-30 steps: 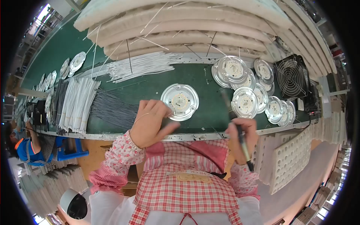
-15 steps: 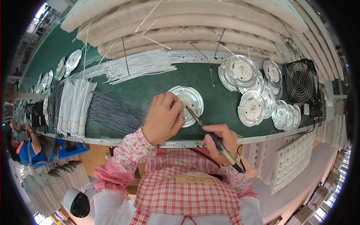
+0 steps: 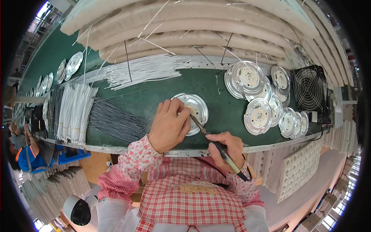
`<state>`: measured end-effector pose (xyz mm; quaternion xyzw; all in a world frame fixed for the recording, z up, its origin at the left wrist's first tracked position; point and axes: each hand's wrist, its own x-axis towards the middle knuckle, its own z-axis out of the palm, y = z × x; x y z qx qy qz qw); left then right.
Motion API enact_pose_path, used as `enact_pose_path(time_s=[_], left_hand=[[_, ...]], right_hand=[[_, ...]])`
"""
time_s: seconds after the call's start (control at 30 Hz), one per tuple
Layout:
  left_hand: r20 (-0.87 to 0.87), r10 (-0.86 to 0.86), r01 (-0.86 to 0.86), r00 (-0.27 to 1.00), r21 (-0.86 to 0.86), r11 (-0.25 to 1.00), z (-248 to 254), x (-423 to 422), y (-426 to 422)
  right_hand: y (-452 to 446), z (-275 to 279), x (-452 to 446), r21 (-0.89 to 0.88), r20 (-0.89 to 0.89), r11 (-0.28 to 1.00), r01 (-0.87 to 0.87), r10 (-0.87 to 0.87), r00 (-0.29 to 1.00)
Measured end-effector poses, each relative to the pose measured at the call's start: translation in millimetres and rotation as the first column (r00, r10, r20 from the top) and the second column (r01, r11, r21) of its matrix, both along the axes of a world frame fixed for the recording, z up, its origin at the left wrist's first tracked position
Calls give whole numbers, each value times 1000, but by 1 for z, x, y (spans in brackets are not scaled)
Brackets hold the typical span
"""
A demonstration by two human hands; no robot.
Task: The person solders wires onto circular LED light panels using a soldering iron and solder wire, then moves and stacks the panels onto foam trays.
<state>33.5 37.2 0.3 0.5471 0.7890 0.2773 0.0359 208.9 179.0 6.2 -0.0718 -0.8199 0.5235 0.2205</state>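
A round silver lamp disc (image 3: 200,106) with a pale LED board in its middle lies on the green bench in front of me. My left hand (image 3: 170,125) rests over the disc's left part, fingers pinched together at the board. A thin pale wire shows along that hand and seems to run into the pinch; its end is hidden. In my right hand (image 3: 228,149) is a soldering iron (image 3: 221,150), held like a pen. Its tip points up and left to the board, close beside my left fingertips; whether it touches cannot be made out.
White wires (image 3: 143,69) lie at the back, with bundled white wires (image 3: 75,114) and loose grey wires (image 3: 116,119) to the left. Several silver discs (image 3: 258,116) are stacked at right, beside a black fan (image 3: 308,89). Further left sits another person (image 3: 33,154).
My view has shifted slightly, so the bench and disc appear a little lower. Both hands stay at the disc, the iron tip still by my left fingertips.
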Motion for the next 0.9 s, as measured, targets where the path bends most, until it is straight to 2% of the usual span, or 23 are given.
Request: enact_pose_path(time_s=[0.03,0.13,0.33,0.47,0.77,0.9], left_hand=[[-11,1,-2,1000,-8,1000,0,0,0],[171,67,-83,983,90,993,4,-4,-5],[285,61,-104,957,137,985,-2,-14,-9],[235,54,-83,971,118,990,1,-12,-6],[178,52,-66,983,74,995,5,-12,-2],[117,47,-57,992,86,995,3,-11,-5]], right_hand=[[0,2,0,-2,4,1000,-4,4,1000],[0,4,2,4,68,1000,-30,30,997],[-2,-4,0,27,-2,999,-40,40,999],[-7,-2,-2,110,-12,994,-17,19,1000],[-11,5,7,63,27,992,113,-115,993],[-21,4,0,288,32,935,208,-227,973]])
